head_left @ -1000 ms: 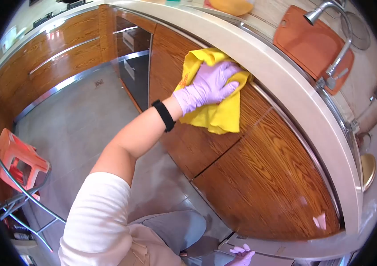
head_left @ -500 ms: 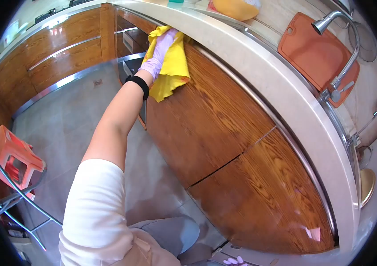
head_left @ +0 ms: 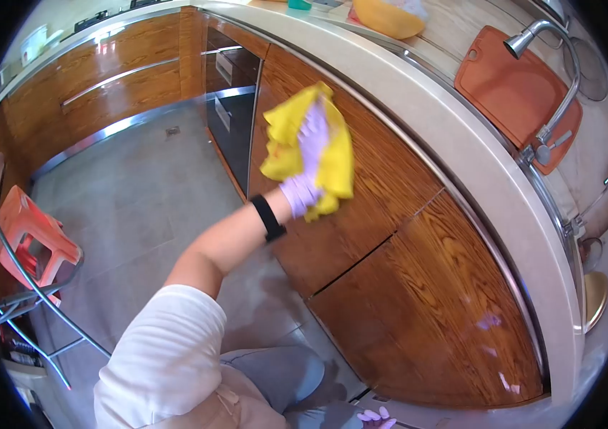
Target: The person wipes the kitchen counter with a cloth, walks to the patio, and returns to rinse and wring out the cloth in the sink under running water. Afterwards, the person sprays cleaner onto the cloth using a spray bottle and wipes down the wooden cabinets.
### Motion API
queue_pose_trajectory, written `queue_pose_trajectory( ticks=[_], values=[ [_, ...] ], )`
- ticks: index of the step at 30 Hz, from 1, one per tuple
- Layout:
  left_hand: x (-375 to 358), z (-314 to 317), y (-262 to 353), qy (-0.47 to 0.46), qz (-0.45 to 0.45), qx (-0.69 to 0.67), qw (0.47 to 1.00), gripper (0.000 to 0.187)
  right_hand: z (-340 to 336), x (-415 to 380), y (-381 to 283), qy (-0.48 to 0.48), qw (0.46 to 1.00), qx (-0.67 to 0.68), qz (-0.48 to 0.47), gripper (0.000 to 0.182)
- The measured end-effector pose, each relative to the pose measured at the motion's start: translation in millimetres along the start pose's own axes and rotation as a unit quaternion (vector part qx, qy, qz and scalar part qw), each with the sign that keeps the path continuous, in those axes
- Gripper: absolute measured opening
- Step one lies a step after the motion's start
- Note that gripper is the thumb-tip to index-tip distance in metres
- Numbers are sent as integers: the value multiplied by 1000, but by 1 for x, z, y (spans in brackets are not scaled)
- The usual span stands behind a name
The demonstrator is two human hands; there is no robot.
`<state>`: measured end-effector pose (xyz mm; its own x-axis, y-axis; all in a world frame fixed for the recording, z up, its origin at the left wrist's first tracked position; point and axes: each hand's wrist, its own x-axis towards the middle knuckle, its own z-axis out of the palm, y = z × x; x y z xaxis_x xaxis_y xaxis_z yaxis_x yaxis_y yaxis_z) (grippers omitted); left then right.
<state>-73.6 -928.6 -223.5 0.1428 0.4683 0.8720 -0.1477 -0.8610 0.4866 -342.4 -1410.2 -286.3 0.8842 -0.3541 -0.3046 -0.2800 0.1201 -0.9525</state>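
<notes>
My left hand (head_left: 312, 143), in a purple glove, presses a yellow cloth (head_left: 340, 161) against the wooden cabinet door (head_left: 390, 186). The cloth bunches around the fingers, and both hand and cloth are slightly blurred. A black band (head_left: 268, 217) circles the left wrist. At the bottom edge of the view, the gloved fingertips of my right hand (head_left: 377, 419) show, stretched out and a little apart, with nothing visible in them; the rest of that hand is out of frame. A second wooden door panel (head_left: 418, 307) lies nearer to my body.
Above the doors runs a pale countertop edge (head_left: 461, 150). An orange cutting board (head_left: 511, 93) lies by the chrome faucet (head_left: 569, 71). A dark built-in appliance (head_left: 232, 121) adjoins the door. An orange stool (head_left: 32, 236) and a metal-framed chair (head_left: 39, 307) stand on the left.
My left hand and the yellow cloth have moved from the door's far upper corner, down and right onto the middle of the far door. The view has shifted slightly.
</notes>
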Motion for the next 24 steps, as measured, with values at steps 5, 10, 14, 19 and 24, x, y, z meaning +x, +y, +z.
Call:
queue_pose_trajectory(
  ticks=[5, 10, 14, 19, 24],
  values=[
    [-67, -24, 130, -233, 110, -113, 960, 60, 20, 3, -10, -21, 1000, -13, 3, 53],
    [5, -47, 101, -264, 96, -144, 949, 62, 32, 21, -30, -45, 999, 8, -4, 52],
    [66, -28, -16, -105, 78, 20, 991, 54, 38, 38, -24, -48, 998, -38, 3, 52],
    [97, -40, -123, -93, -266, -217, 935, 52, 50, 41, -20, -71, 996, -60, 12, 54],
    [-2, -32, -199, -101, -520, -323, 784, 56, 52, 28, -26, -81, 991, -98, -32, 55]
  ],
)
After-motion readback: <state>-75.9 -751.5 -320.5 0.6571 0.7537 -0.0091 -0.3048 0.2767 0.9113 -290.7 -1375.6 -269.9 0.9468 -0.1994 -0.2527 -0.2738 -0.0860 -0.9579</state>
